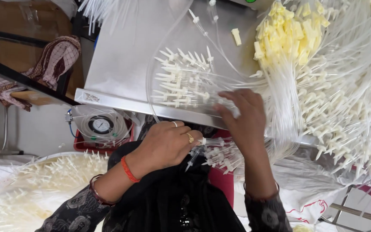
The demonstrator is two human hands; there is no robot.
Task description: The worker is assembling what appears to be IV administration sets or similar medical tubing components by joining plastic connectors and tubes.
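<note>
Head view is looking down on a steel counter (pixel 121 51) heaped with clear medical tubing sets. The left hand (pixel 168 144) is curling closed just below the counter's front edge, its fingers (pixel 184 134) gripping the ends of a small bunch of clear tubes with white spiked connectors (pixel 213 154) that is hanging off the edge toward the lap. The right hand (pixel 243 116) is reaching up over the edge, its fingers spread and pressing flat on a fan of white-tipped tubes (pixel 181 81) lying on the counter, touching them rather than clasping them.

To the right, a large mass of tubing (pixel 344 107) is spilling over the counter, with a cluster of pale yellow caps (pixel 288 34) lying at its top; one loose yellow cap (pixel 236 36) is sitting apart on the bare steel. Below the counter, a red tray holding a bagged coil of tubing with a round dial (pixel 101 126) is resting on the left, and a white sack full of spiked ends (pixel 44 189) is lying at lower left.

The work appears to be at the gathering stage: the left hand is collecting a counted bunch while the right is separating more pieces from the fan. The next move would seem to call for sliding a few tubes free of the fan without tangling the loops, then bringing their ends level with the bunch already held.
</note>
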